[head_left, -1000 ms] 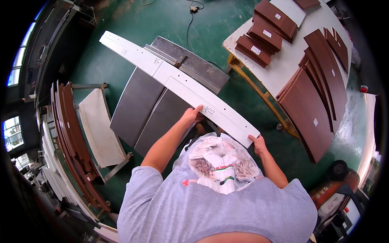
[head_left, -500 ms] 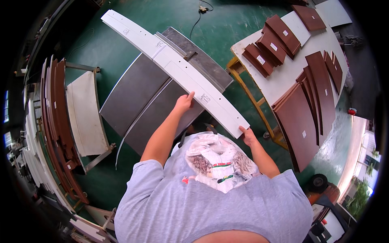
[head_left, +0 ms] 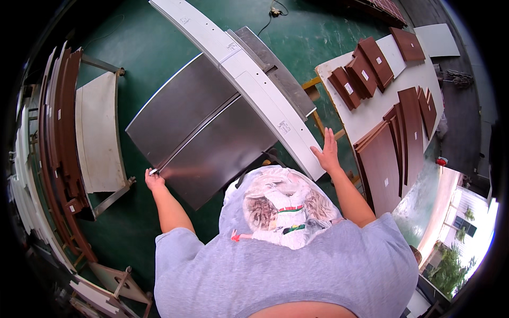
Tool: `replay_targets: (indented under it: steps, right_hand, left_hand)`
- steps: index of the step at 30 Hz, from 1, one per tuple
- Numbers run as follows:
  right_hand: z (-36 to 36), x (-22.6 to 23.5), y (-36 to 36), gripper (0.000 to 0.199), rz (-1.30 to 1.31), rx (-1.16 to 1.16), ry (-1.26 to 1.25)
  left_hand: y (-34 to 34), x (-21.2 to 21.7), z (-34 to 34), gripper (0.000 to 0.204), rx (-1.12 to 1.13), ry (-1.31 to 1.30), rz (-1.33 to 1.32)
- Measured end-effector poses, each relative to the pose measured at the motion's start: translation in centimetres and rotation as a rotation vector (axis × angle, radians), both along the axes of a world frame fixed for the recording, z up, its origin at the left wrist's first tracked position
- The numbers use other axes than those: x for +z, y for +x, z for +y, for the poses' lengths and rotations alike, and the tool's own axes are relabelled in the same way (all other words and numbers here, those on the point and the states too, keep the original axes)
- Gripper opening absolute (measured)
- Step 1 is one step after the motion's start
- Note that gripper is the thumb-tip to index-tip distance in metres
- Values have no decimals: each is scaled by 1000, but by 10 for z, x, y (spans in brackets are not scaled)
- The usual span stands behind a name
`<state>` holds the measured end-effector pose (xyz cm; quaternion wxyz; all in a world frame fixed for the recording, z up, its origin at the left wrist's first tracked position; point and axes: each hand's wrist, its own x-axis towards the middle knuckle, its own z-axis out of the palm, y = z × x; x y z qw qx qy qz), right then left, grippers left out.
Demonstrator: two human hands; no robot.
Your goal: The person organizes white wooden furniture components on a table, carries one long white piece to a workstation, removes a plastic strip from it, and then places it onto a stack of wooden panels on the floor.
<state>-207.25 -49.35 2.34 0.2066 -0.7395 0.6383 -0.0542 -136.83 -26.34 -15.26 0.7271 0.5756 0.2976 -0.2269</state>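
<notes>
A long white board with small dark holes and printed labels lies slantwise across a dark grey, smooth metal-looking worktop. Its near end reaches almost to my shirt. Beside that near end, my right hand is open, fingers stretched forward, the thumb side at the board's right edge. My left hand is at the worktop's near left edge, fingers closed on the end of a thin pale strip. That strip runs along the dividing line between the worktop's two halves.
On the right, a pale-topped table with a yellow frame carries several brown panels. To the left stand a cream panel on a metal frame and upright brown boards. A cable lies on the green floor.
My left hand has left the white board and moved left to the hanging strip's end. My right hand has loosened its grip, fingers now extended. The view has shifted slightly.
</notes>
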Motion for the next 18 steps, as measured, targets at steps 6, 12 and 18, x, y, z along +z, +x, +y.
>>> replay_targets:
  steps: [6, 12, 18]
  right_hand:
    - [-52, 125, 174, 52, -256, 720, -288]
    - [-129, 188, 313, 47, -106, 1385, -849]
    - [-306, 136, 201, 3, 236, 1122, -816]
  left_hand:
    - [-124, 179, -171, 33, -510, -475, -564]
    - [-213, 300, -232, 42, -1610, 471, -1799]
    - [-116, 386, -135, 51, -1265, -450, -650]
